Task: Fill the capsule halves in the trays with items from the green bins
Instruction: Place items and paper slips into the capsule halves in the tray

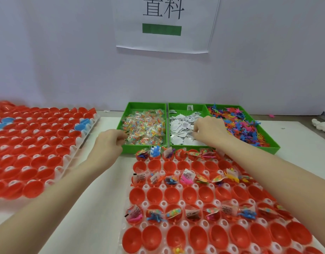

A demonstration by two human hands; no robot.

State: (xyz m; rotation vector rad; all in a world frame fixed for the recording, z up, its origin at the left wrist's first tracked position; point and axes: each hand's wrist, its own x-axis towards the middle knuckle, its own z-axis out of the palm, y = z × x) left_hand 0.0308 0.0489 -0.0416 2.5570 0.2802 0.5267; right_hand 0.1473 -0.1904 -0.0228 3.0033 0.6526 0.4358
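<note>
Three green bins stand side by side at the back. The left bin (146, 105) holds clear packets of coloured beads. The middle bin (185, 107) holds white printed sachets. The right bin (276, 148) holds small coloured plastic figures. My left hand (110, 142) reaches into the left bin's near corner, fingers curled at the bead packets. My right hand (209, 130) is over the middle bin, fingertips pinching at the white sachets. Just in front lies a white tray (176, 197) of red capsule halves (154, 195); some rows hold sachets, beads and figures, others are hollow.
A second tray (79, 142) of red capsule halves, with a few blue ones (81, 125), lies at the left. A paper sign (163, 24) hangs on the wall behind the bins. A white crumpled object (321, 125) lies at the far right.
</note>
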